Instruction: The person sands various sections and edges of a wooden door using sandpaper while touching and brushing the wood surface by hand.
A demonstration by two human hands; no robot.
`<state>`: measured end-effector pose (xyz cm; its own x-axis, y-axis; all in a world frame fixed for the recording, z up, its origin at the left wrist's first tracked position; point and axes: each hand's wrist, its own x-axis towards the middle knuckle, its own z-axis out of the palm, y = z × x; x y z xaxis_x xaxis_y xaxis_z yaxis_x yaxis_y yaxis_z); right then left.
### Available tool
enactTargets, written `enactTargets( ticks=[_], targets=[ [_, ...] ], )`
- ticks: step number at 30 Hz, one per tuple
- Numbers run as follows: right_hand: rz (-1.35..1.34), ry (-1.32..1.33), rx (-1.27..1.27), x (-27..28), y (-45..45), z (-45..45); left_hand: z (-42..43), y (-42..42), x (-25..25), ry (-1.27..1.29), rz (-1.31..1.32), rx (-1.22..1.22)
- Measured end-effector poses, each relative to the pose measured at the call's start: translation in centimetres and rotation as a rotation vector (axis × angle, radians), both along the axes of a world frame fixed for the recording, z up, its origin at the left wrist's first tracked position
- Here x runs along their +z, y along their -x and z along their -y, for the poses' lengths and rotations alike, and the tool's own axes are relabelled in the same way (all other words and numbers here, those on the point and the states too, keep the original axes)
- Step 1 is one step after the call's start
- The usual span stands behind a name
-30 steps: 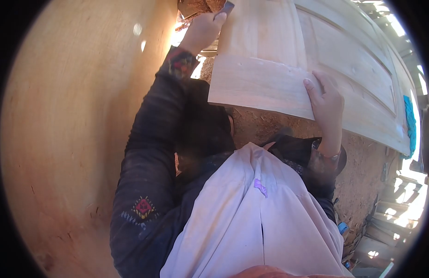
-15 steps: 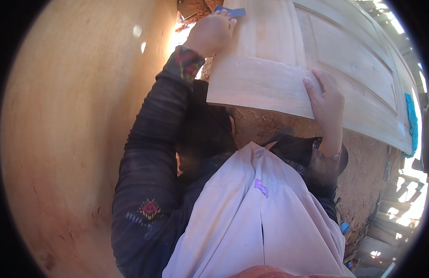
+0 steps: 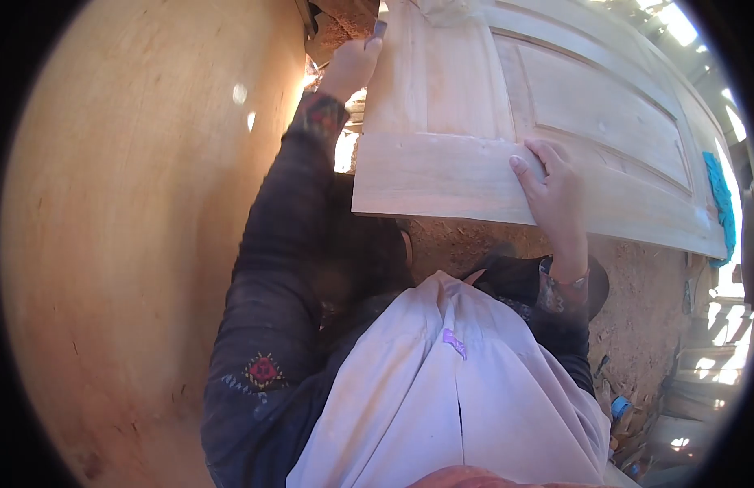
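My left hand point(image 3: 350, 69) is closed on a small blue-grey piece of sandpaper point(image 3: 379, 31), which is at the left edge of a pale wooden panel door point(image 3: 442, 175). Only a narrow side of the sandpaper shows, and some of my fingers are hidden. My right hand point(image 3: 554, 187) lies on the door's near rail, thumb and fingers apart, touching the bare wood. Recessed panels and raised mouldings run across the door, and its near edge sits just beyond my knees.
A large, smooth wooden board point(image 3: 149, 203) stands close along my left side. Turquoise cloth point(image 3: 721, 207) hangs at the door's right end. Brown ground point(image 3: 629, 285) with debris shows below the door, and a blue bottle cap-like item point(image 3: 620, 406) lies at lower right.
My left hand has moved left with the sandpaper, from the door's top face to its left edge. The door appears lower in view. My right hand stays on the rail.
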<state>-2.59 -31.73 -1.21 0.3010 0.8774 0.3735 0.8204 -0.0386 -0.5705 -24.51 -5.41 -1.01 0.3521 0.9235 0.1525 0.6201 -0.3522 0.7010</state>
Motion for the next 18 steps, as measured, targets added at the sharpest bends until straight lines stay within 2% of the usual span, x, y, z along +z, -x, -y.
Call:
enactTargets(
  ticks=[2, 4, 6, 9, 12, 14, 16, 18],
  targets=[
    [0.029, -0.01, -0.012, 0.2, 0.2, 0.0, 5.1, 1.7, 0.9, 0.053, 0.019, -0.019],
    [0.047, -0.001, -0.012, 0.2, 0.4, 0.0, 8.9, 3.4, 0.3, 0.102, -0.125, 0.001],
    [0.055, 0.008, -0.01, 0.3, 0.4, 0.0, 13.8, 4.0, 0.2, -0.157, -0.06, -0.017],
    [0.075, 0.001, -0.019, 0.0, 0.3, -0.1, 15.8, 4.2, -0.4, -0.535, -0.267, -0.159],
    [0.061, 0.004, -0.012, 0.0, 0.3, -0.1, 11.6, 2.6, 0.5, -0.42, -0.349, -0.142],
    [0.053, 0.015, -0.021, -0.1, 0.2, -0.1, 4.8, 1.5, -1.6, -0.546, -0.345, -0.193],
    [0.04, 0.014, -0.025, -0.3, 0.2, 0.0, 0.3, -0.6, 0.0, -0.242, -0.401, -0.121],
    [0.022, 0.0, -0.019, -0.3, 0.1, -0.1, -3.6, -1.8, 0.0, -0.158, -0.294, -0.042]
  ],
)
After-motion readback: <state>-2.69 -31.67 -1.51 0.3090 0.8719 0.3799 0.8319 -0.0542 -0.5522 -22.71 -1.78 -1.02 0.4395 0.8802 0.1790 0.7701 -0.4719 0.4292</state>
